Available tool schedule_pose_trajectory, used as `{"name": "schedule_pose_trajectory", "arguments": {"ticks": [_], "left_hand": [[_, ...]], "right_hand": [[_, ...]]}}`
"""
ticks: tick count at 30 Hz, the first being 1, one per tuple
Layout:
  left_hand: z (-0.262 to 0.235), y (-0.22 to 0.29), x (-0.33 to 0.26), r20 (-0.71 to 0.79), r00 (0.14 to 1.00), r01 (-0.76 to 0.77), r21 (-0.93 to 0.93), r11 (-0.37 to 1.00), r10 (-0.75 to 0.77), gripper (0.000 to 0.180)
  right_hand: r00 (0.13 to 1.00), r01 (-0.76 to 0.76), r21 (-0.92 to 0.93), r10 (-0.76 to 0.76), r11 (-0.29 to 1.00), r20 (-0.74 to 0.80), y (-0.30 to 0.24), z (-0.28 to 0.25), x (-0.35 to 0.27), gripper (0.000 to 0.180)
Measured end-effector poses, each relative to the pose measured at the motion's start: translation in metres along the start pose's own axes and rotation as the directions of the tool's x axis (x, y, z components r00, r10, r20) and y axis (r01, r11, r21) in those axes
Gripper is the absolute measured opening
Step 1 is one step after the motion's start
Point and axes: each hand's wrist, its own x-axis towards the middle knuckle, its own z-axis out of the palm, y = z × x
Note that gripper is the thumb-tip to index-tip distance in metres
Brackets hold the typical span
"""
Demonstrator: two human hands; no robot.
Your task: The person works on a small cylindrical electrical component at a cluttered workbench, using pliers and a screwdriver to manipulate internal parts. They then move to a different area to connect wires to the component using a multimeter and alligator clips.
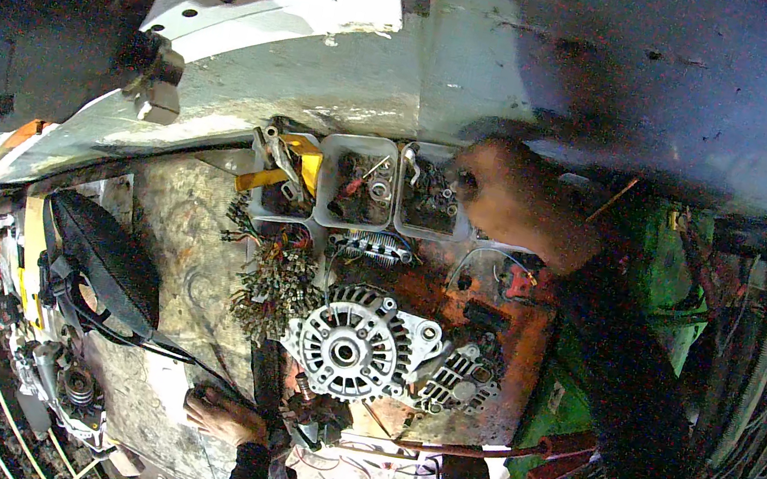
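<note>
With right hand near translucent plastic bin at stained table's far edge; left hand at near edge, seemingly bracing; round silver metal housing flat between; cannot tell fingers' grip.

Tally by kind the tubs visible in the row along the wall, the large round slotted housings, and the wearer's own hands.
Plastic tubs: 3
Round metal housing: 1
Hands, left hand and right hand: 2
Total: 6
</note>
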Motion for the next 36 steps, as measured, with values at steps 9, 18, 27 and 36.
{"name": "schedule_pose_trajectory", "arguments": {"ticks": [9, 18, 27, 36], "left_hand": [[-0.002, 0.005, 0.002, 0.006, 1.000, 0.029, -0.002, 1.000, -0.029, 0.050], [0.002, -0.006, -0.002, 0.001, 1.000, -0.021, -0.068, 0.997, 0.021, 0.049], [-0.001, 0.003, -0.002, -0.008, 1.000, -0.005, -0.033, 0.999, 0.005, 0.048], [-0.019, 0.029, 0.002, 0.053, 0.997, 0.055, -0.059, 0.997, -0.052, 0.048]], "right_hand": [[0.992, -0.129, -0.089, 0.128, 0.988, -0.012, -0.022, 0.027, 0.020, 0.022], [0.979, -0.173, -0.081, 0.162, 0.982, -0.127, -0.020, 0.050, 0.029, 0.029], [0.940, -0.050, 0.187, 0.110, 0.981, -0.323, -0.036, -0.003, 0.002, 0.029], [0.990, 0.071, -0.011, -0.071, 0.997, -0.123, -0.080, 0.012, 0.039, 0.033]]}}
